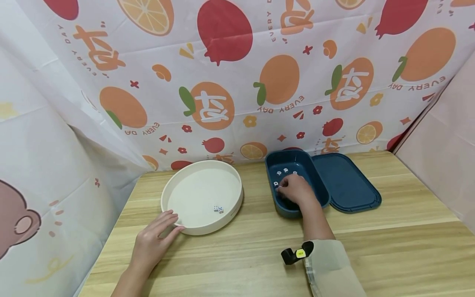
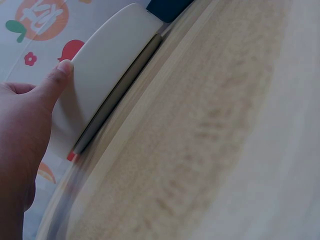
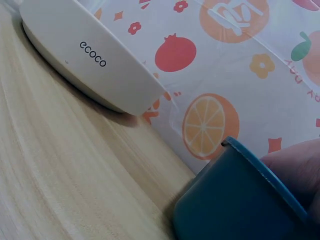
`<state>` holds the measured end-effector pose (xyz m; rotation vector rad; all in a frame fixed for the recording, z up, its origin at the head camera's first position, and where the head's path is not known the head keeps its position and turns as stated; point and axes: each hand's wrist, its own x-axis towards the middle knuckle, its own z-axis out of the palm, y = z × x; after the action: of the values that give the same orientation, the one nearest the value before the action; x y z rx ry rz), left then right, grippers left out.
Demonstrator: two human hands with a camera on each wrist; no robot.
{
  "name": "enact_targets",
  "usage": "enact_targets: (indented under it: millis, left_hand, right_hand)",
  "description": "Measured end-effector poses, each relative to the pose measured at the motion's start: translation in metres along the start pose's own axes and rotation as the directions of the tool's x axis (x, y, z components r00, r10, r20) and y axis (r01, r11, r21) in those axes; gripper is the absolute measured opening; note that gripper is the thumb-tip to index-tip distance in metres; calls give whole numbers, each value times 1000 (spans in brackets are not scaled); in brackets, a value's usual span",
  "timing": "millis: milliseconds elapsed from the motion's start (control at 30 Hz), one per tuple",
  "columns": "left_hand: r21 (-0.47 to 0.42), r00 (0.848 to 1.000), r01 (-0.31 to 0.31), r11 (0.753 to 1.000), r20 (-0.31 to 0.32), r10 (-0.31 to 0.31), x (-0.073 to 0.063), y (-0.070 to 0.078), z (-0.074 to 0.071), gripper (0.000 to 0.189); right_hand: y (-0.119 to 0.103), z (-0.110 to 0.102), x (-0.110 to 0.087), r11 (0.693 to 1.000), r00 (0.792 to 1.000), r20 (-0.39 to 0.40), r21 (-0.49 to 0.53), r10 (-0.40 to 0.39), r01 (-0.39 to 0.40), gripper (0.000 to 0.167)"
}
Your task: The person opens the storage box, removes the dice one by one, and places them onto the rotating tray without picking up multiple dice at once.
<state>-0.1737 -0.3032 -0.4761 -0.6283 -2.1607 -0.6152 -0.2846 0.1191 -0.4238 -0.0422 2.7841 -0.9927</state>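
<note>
A round cream tray [image 1: 202, 185] lies on the table with two small white dice [image 1: 218, 209] inside it. My left hand [image 1: 150, 243] rests against its near left rim, fingers and thumb fairly straight; the thumb touches the rim in the left wrist view. Several white dice [image 1: 285, 170] lie in a dark blue rectangular box [image 1: 272, 165]. My right hand [image 1: 297, 190] reaches into this box, fingers curled, pinching what looks like a die at the fingertips. The hand hides part of the box floor, and the box wall covers most of the fingers in the right wrist view.
A flat dark blue lid [image 1: 350, 183] lies right of the box, against its side. Behind the wooden table [image 1: 241, 251] hangs a fruit-print cloth [image 1: 237, 82]. A black wrist camera [image 1: 297, 253] sits at my right sleeve.
</note>
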Motion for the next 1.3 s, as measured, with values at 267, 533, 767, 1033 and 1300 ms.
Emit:
enact_targets:
  millis: [267,533,767,1033,1300]
  left_hand:
    - [-13,999,-19,1000,-37,18,1,0,0,46]
    - [-22,998,-24,999,-52,22,0,-1,0,47]
    - [-11,999,-22,1000,-48,21,1,-1,0,48]
    - [-25,999,-7,1000,-32,7,0,-1,0,36]
    - [-30,999,-9,1000,-40,8,1,0,1,34]
  right_hand:
    - [-7,-7,-2,998,993,-112,51,-29,35,18]
    - [-24,-12,-12,984,968,-236,132,-88,122,27]
    - [-54,4,-22,946,929,-309,183,-203,268,21]
    - [-81,44,-27,906,880,-278,71,-385,418,20]
    - [-99,82,-37,838,822,-163,-70,-545,542,27]
